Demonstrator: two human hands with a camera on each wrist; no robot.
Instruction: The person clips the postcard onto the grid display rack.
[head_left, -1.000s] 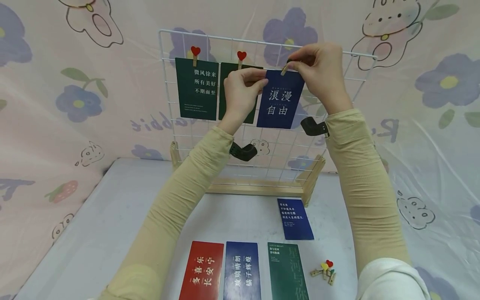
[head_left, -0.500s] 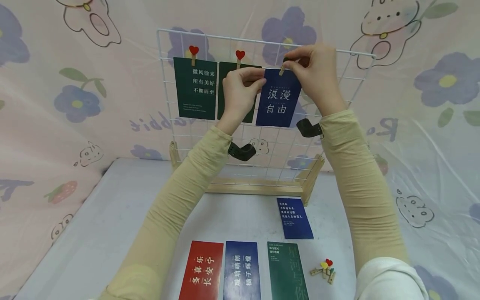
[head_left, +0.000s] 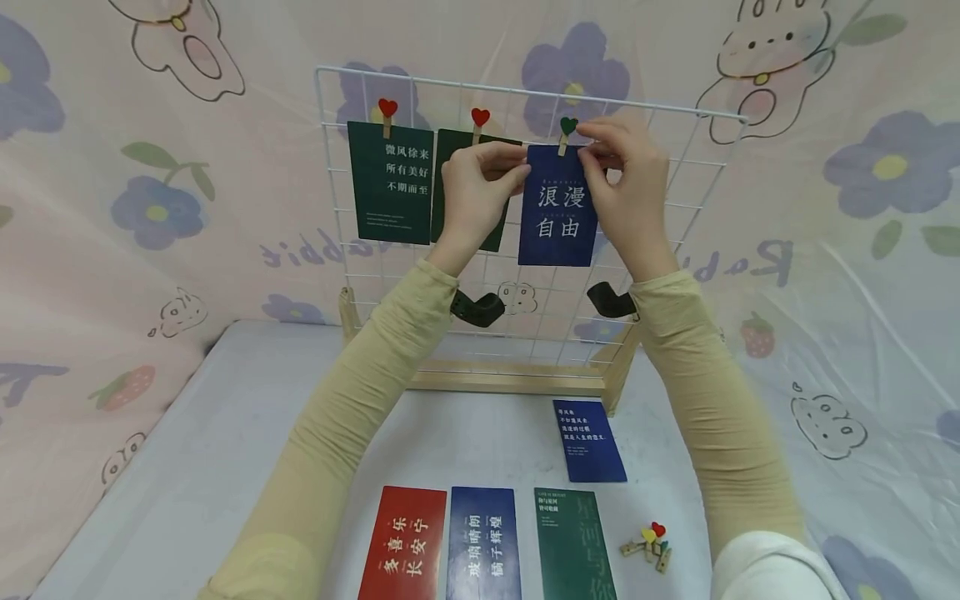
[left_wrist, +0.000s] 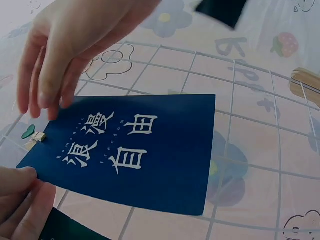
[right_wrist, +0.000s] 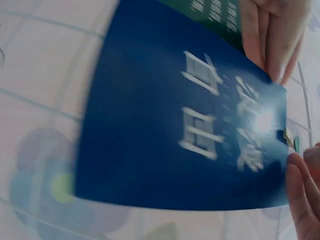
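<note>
A blue card (head_left: 557, 237) with white characters hangs on the white wire grid (head_left: 480, 271), a clothespin (head_left: 564, 142) with a green heart at its top edge. My left hand (head_left: 480, 187) pinches the card's upper left corner, thumb in front. At the upper right corner, my right hand (head_left: 633, 187) has its thumb and fingers bent around the card's edge, off the clothespin. The left wrist view shows the whole blue card (left_wrist: 150, 185) between both hands. To the left hang a green card (head_left: 386, 212) and a second green card (head_left: 444, 179), partly hidden by my left hand; each has a red-heart clothespin.
On the white table lie a small blue card (head_left: 590, 446), a red card (head_left: 405, 542), a long blue card (head_left: 483, 542) and a green card (head_left: 573, 542). Several loose clothespins (head_left: 648, 542) lie to their right. The grid stands in a wooden base (head_left: 510, 382) before a printed cloth.
My right hand has let go of the clothespin and moved down to the card's corner. The green heart now shows, and the blue card hangs straighter. My left hand keeps its hold.
</note>
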